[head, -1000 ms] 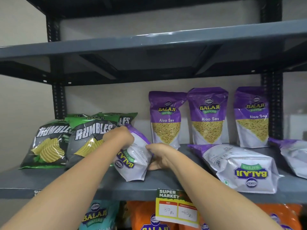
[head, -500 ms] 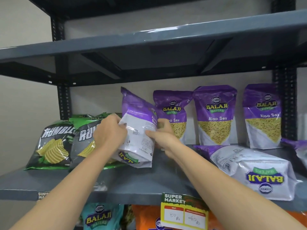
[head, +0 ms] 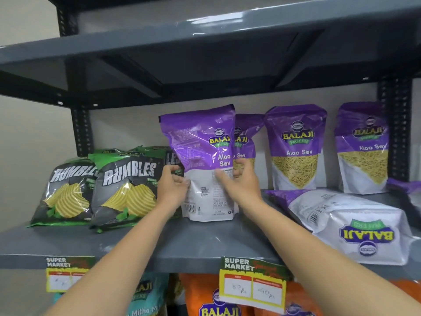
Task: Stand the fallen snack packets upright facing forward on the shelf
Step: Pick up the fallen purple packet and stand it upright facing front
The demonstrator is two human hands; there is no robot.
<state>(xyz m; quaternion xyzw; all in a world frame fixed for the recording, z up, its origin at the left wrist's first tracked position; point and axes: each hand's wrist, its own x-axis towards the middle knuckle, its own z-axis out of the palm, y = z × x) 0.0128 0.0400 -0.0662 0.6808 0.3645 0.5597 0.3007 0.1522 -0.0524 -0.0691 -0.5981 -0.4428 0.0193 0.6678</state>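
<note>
A purple and white Balaji Aloo Sev packet [head: 202, 156] stands upright on the grey shelf [head: 200, 245], turned partly sideways so its printed back and part of its front show. My left hand [head: 172, 185] grips its left edge and my right hand [head: 239, 181] grips its right edge. Another Aloo Sev packet [head: 355, 226] lies flat on the shelf at the right, logo upside down. A further fallen packet [head: 407, 192] peeks in at the far right edge.
Three upright Aloo Sev packets [head: 296, 147] line the back wall. Green and black Rumbles chip bags [head: 127, 188] stand at the left. Price tags [head: 252, 281] hang from the shelf's front edge. An upper shelf [head: 205, 30] hangs close overhead. More packets fill the shelf below.
Both hands have lifted the packet from lying tilted on the shelf, turned it top-up and set its base down on the shelf. The camera has moved closer.
</note>
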